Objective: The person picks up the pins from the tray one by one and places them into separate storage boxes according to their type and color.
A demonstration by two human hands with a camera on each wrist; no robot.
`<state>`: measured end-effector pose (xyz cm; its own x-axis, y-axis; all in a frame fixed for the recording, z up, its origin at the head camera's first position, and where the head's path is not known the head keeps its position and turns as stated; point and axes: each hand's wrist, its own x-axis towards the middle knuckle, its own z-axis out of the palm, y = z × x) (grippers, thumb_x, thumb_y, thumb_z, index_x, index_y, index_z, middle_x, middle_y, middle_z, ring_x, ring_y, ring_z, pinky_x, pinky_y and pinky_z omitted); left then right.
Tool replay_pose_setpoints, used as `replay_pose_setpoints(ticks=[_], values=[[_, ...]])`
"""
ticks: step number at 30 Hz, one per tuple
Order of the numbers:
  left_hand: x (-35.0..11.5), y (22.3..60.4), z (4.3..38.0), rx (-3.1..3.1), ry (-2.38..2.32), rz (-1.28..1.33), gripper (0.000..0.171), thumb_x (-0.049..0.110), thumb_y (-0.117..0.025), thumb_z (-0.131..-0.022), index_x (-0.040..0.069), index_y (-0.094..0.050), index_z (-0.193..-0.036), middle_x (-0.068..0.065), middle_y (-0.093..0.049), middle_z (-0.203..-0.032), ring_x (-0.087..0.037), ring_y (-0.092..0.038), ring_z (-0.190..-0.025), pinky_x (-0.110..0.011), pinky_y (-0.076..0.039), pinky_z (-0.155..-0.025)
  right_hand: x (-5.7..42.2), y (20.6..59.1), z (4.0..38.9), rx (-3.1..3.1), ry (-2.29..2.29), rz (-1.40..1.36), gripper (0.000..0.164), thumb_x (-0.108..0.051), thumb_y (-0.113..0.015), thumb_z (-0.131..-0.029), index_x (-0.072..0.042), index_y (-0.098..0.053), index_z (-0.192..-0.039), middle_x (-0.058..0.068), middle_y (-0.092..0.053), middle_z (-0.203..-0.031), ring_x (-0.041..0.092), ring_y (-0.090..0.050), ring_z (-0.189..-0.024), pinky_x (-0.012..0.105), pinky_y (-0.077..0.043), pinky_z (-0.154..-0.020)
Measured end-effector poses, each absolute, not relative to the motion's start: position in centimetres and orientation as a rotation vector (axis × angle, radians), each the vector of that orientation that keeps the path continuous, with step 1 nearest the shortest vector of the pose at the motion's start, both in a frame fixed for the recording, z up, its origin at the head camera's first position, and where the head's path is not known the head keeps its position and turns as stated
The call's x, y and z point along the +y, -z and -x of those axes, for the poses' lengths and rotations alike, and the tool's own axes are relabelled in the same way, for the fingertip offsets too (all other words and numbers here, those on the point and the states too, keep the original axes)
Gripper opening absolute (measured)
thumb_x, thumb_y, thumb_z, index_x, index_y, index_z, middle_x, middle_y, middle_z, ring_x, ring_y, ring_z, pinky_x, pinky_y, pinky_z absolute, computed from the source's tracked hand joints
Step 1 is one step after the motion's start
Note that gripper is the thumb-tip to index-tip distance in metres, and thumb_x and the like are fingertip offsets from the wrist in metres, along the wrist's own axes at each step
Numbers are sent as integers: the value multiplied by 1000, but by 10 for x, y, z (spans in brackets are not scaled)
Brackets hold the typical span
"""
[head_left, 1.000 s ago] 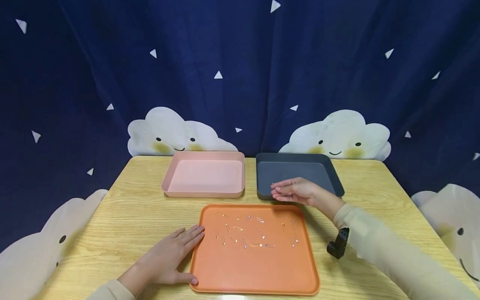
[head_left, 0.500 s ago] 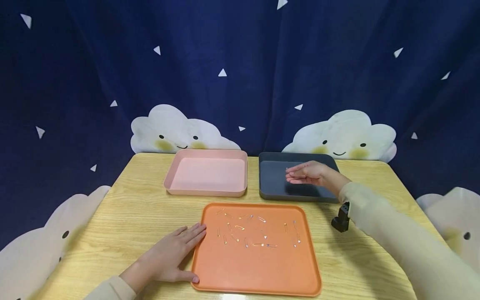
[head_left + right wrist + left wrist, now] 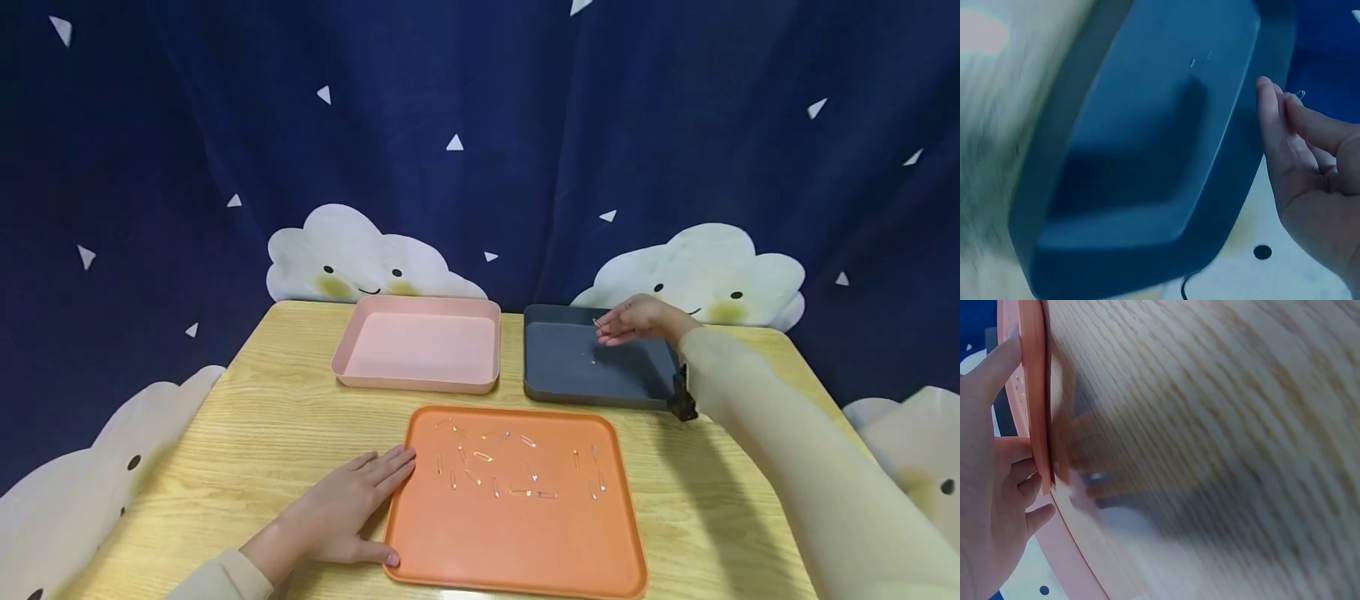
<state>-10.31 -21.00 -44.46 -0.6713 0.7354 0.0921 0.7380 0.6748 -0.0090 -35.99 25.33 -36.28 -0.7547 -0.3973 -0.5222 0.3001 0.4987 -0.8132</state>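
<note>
Between thumb and fingertips, my right hand pinches a small safety pin over the far part of the dark grey tray. Two small pins lie on that tray's floor. My left hand touches the left rim of the orange tray, fingers extended at the upper side and thumb lower down. Spread across the orange tray's upper half are several gold and silver safety pins. Thumb and fingers meet the orange rim in the left wrist view too.
A pink tray stands left of the dark grey one, both behind the orange tray on the wooden table. A dark blue curtain with clouds hangs just behind the table. A black device sits at my right wrist.
My right hand has moved away and to the right, from the dark tray's near edge to its far side, with the safety pin. The left hand stays on the orange rim.
</note>
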Motion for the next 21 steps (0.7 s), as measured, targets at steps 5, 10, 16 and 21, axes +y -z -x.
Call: replay_pose_setpoints(ticks=[5,10,16,21], values=[[-209,445,104,-2804,50,1234,104,83,-47,-79,3,-45,-145,-13,-48,-151,-25,-48,-140,-44,-46,-108,257,364,365,2171,1075,125,32,10,-46,-94,23,-48,-124,0,-71,-80,10,-70,-77,28,-62,-80],[-209,446,104,-2806,40,1234,105,84,-46,-79,3,-45,-145,-13,-48,-151,-26,-48,-140,-44,-46,-109,257,372,366,2186,979,83,28,12,-49,-92,22,-52,-119,-2,-70,-77,10,-69,-75,32,-62,-81],[-208,445,104,-2856,53,1227,106,85,-45,-78,4,-44,-146,-12,-46,-154,-25,-45,-142,-44,-45,-110,258,384,366,2213,955,53,28,9,-56,-91,21,-56,-117,0,-71,-75,11,-69,-72,32,-62,-78],[-209,444,103,-2853,37,1219,106,85,-45,-78,4,-45,-146,-12,-47,-152,-25,-47,-141,-44,-46,-109,254,391,366,2250,920,39,24,7,-59,-91,19,-60,-112,1,-72,-72,10,-69,-70,31,-62,-75]])
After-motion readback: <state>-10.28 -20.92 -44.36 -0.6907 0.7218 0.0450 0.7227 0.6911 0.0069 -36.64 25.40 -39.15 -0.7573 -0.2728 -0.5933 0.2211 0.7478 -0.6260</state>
